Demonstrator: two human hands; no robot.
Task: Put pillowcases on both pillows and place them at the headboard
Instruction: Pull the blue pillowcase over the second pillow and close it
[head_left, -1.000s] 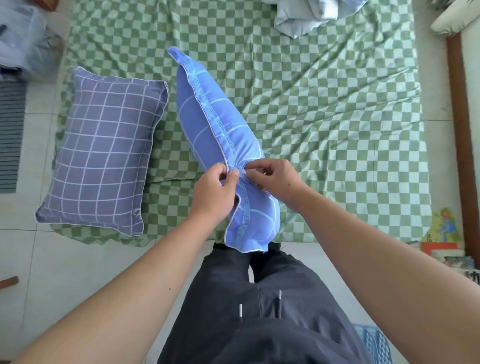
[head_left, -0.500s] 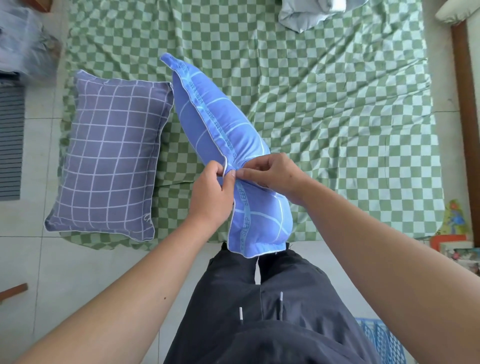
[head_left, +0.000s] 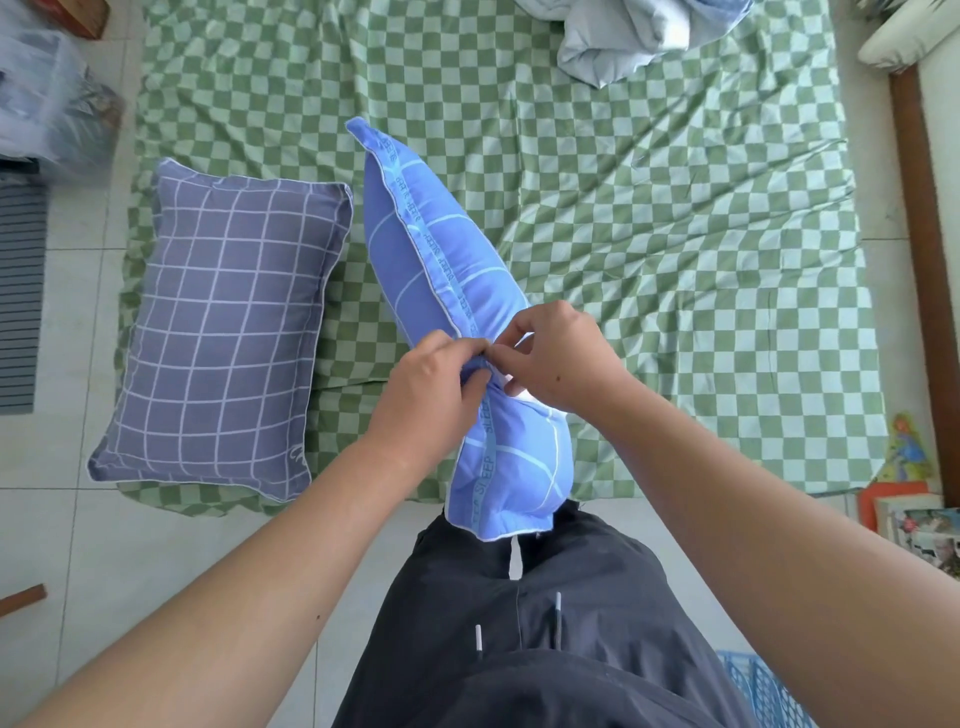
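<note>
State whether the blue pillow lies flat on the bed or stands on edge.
On edge: the blue pillow stands with its piped seam upward, pinched by the left hand and right hand.

A domestic bedroom is indicated: a bed covered by a green checked sheet (head_left: 649, 218), a cased pillow (head_left: 223, 332) at its left edge, a bundled quilt (head_left: 639, 36) at the far edge, tiled floor (head_left: 93, 561) alongside.

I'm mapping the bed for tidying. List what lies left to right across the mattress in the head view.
Purple grid pillow → blue pillow stood on edge, pinched by left hand and right hand → bare checkered sheet.
</note>
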